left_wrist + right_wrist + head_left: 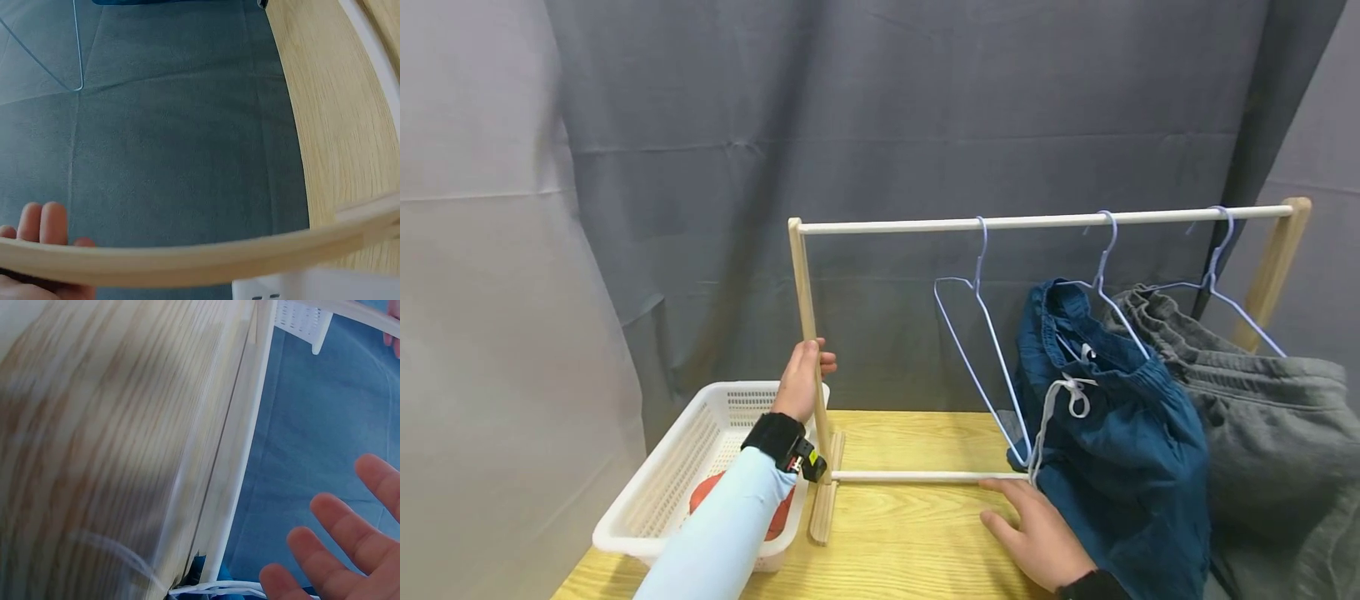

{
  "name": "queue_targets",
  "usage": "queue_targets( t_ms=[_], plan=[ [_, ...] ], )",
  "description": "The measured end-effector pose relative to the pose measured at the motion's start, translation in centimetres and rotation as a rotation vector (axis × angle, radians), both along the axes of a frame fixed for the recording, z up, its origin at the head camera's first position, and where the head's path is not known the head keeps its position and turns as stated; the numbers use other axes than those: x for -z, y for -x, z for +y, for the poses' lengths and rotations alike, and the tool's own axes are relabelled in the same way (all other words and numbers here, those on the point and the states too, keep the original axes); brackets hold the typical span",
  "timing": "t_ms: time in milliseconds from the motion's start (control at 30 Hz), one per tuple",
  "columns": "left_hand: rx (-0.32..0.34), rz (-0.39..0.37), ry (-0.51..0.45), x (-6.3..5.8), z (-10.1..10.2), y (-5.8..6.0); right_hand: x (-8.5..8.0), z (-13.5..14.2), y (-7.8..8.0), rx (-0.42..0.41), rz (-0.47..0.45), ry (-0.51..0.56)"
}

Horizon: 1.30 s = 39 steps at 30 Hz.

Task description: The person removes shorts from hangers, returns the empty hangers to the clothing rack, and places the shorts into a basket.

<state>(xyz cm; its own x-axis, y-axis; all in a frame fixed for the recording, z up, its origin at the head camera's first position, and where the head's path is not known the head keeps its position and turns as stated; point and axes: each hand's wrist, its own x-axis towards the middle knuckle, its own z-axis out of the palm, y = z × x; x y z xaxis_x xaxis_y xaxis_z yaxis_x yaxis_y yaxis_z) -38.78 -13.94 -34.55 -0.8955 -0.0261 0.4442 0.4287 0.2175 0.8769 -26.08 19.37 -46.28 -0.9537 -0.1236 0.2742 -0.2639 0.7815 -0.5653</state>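
Observation:
My left hand [799, 379] holds the upright wooden post [805, 283] at the left end of a clothes rack; in the left wrist view its fingertips [53, 223] show past the post. My right hand [1037, 537], fingers spread, is at the rack's white lower rail [917, 477], beside the blue shorts [1135, 433]; whether it touches the rail I cannot tell. The shorts, with a white drawstring [1043, 421], hang from a lavender hanger [1105, 267]. A bare hanger [981, 279] hangs left of them, and grey pants [1277, 417] hang to their right.
Left of the rack, a white plastic basket [613, 529] stands on the wooden table [910, 533], with something red [703, 492] inside, partly hidden by my left sleeve. The white top rail [887, 226] runs across to the right post [1273, 267]. Behind hangs a grey cloth [925, 100].

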Motion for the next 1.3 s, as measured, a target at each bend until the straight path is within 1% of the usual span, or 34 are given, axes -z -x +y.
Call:
queue_targets(
  t_ms=[300, 400, 500, 633, 800, 867, 967, 1033, 1100, 1233, 1300],
  plan=[
    [-0.016, -0.001, -0.101, 0.4, 0.5, 0.7, -0.1, 0.4, -0.1, 0.008, -0.025, -0.002],
    [-0.030, -0.017, -0.137, 0.5, 0.5, 0.8, -0.2, 0.5, -0.1, -0.005, 0.004, 0.005],
    [-0.043, -0.030, -0.151, 0.7, 0.5, 0.9, -0.3, 0.7, -0.2, -0.019, 0.027, 0.011],
    [-0.039, -0.020, -0.169, 0.9, 0.5, 1.2, -0.9, 1.0, -0.5, -0.007, -0.017, 0.016],
    [-0.034, 0.011, -0.180, 1.4, 0.9, 1.5, -2.5, 1.7, -1.5, 0.022, -0.115, 0.025],
    [-0.055, 0.017, -0.162, 1.4, 0.9, 1.4, -3.3, 2.0, -1.7, 0.018, -0.143, 0.022],
    [-0.054, 0.019, -0.148, 1.5, 1.3, 1.5, -4.5, 2.8, -2.5, 0.017, -0.145, -0.002],
    [-0.040, 0.022, -0.148, 1.6, 1.5, 1.6, -5.4, 3.4, -3.1, 0.021, -0.130, -0.033],
    [-0.025, 0.021, -0.157, 1.6, 1.6, 1.6, -6.2, 3.9, -3.6, 0.021, -0.068, -0.058],
    [-0.042, 0.012, -0.157, 1.6, 1.3, 1.5, -7.9, 4.4, -4.2, 0.022, 0.027, -0.082],
    [-0.057, 0.007, -0.151, 1.6, 1.1, 1.4, -8.7, 4.5, -4.5, 0.026, 0.043, -0.073]
  ],
)
